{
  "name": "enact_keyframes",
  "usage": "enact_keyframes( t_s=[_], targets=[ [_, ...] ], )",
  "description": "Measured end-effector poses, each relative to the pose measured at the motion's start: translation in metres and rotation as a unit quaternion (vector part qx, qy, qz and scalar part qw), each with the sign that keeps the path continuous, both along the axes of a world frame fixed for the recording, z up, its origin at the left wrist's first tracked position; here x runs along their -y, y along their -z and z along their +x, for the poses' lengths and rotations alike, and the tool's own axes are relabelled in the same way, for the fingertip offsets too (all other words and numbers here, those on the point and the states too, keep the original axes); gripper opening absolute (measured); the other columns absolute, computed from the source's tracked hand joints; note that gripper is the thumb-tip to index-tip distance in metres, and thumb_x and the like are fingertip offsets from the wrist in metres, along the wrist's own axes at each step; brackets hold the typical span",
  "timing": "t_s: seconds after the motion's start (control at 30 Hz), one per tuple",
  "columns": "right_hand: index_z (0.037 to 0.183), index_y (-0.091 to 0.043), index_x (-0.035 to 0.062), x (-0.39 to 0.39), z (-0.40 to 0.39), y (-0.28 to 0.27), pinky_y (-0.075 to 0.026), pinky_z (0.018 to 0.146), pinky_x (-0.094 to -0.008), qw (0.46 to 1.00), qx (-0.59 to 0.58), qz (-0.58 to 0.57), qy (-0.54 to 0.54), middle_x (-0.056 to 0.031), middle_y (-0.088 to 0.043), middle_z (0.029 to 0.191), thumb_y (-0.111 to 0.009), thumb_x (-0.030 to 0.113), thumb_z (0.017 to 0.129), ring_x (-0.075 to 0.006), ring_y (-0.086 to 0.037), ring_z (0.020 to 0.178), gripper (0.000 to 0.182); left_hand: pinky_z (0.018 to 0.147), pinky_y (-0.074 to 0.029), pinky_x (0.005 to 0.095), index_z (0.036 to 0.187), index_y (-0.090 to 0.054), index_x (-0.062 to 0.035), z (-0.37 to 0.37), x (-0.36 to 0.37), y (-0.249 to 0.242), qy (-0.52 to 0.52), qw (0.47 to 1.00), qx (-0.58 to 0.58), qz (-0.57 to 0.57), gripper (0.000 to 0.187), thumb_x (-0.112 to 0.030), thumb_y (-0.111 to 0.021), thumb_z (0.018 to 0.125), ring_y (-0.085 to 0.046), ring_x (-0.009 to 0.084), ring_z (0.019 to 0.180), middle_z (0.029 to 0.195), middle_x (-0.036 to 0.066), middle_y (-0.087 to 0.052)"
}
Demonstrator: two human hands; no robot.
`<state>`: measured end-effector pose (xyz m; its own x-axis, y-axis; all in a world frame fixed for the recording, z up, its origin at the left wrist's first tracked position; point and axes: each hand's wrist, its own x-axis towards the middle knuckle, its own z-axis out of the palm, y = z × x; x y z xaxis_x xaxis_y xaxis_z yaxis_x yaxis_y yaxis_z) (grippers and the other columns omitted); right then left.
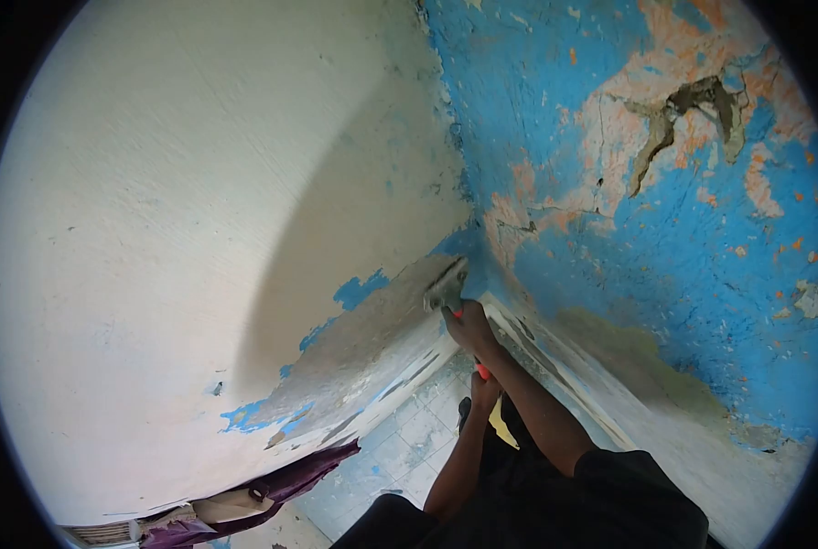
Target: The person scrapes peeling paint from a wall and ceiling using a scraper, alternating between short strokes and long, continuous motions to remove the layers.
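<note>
A scraper with a wide metal head [446, 285] and a red handle [483, 371] touches or nearly touches the left wall near the corner. My right hand [470, 328] is wrapped round the handle just below the head. Lower down, my left hand [485, 389] grips the handle's end. Around the head, the pale wall [153, 229] shows a bare grey-brown patch [336, 366] edged with blue paint remnants [360, 289].
The right wall [555, 91] has blue paint, peeled orange areas and a deep crack [656, 146]. A purple cloth [308, 471] lies at the lower left beside a vent-like grille [102, 533]. Dusty floor tiles [400, 444] show below.
</note>
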<state>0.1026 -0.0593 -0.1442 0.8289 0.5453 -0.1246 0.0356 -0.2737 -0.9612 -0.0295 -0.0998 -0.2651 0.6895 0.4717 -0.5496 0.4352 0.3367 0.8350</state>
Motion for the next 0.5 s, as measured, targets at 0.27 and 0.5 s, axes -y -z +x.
enact_keyframes(
  t_s=[0.27, 0.5],
  targets=[
    [0.081, -0.060, -0.0050, -0.002, -0.005, -0.007, -0.046, 0.069, -0.0406, 0.998, 0.035, 0.020, 0.037, -0.0240, -0.061, 0.072, -0.058, 0.019, 0.083, -0.0407, -0.061, 0.078, 0.024, 0.043, -0.037, 0.0281, 0.067, -0.054, -0.0019, -0.009, 0.010, 0.000, -0.032, 0.999, 0.012, 0.024, 0.035, -0.030, -0.055, 0.087, -0.051, 0.0114, 0.047, 0.055, 0.004, -0.054],
    [0.087, -0.060, -0.0051, -0.003, -0.005, 0.021, -0.046, 0.073, -0.0408, 0.996, 0.066, 0.038, 0.044, -0.0264, -0.062, 0.080, -0.059, 0.020, 0.082, -0.0420, -0.060, 0.086, 0.025, 0.043, -0.036, 0.0279, 0.067, -0.054, -0.0025, -0.006, 0.008, 0.001, -0.031, 0.999, 0.000, -0.015, 0.034, -0.030, -0.056, 0.086, -0.050, 0.0110, 0.047, 0.054, 0.003, -0.053]
  ],
)
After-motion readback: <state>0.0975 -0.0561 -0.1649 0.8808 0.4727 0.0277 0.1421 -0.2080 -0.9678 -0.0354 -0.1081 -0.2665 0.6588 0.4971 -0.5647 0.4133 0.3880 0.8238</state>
